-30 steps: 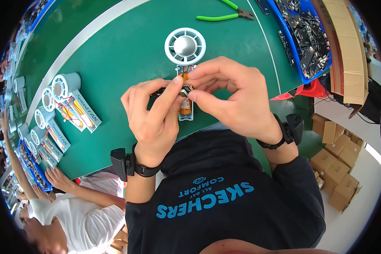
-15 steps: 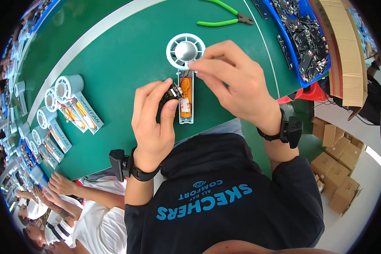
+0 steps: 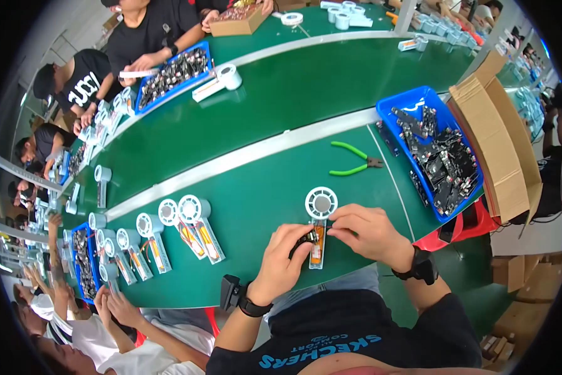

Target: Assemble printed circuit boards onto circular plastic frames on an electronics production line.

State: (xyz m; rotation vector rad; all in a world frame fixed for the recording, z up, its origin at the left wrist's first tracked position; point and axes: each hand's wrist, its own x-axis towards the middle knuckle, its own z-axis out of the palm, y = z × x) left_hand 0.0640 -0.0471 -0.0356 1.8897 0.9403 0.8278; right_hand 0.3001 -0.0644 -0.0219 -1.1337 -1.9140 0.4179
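Observation:
In front of me on the green table lies a small handheld fan [image 3: 321,203] with a round slotted head. Its pale handle is uncovered, and an orange battery [image 3: 317,250] with a white label and thin wires shows inside. My left hand [image 3: 282,259], left of the handle, pinches a small black circuit board [image 3: 307,238] at the handle's upper part. On the other side, my right hand [image 3: 371,234] has thumb and forefinger drawn together beside the handle's top, just below the fan head. What lies between those fingertips is too small to make out.
Green-handled cutters [image 3: 356,160] lie beyond the fan. At the right stand a blue bin [image 3: 390,103] of black circuit boards and an open cardboard box [image 3: 496,150]. Several part-built fans [image 3: 194,209] lie to the left. Co-workers sit nearby on the left and across the table.
The view has tilted up, so fan and hands appear lower and smaller, and the far table shows. My right fingertips have shifted slightly from the fan head's lower rim toward the handle's side.

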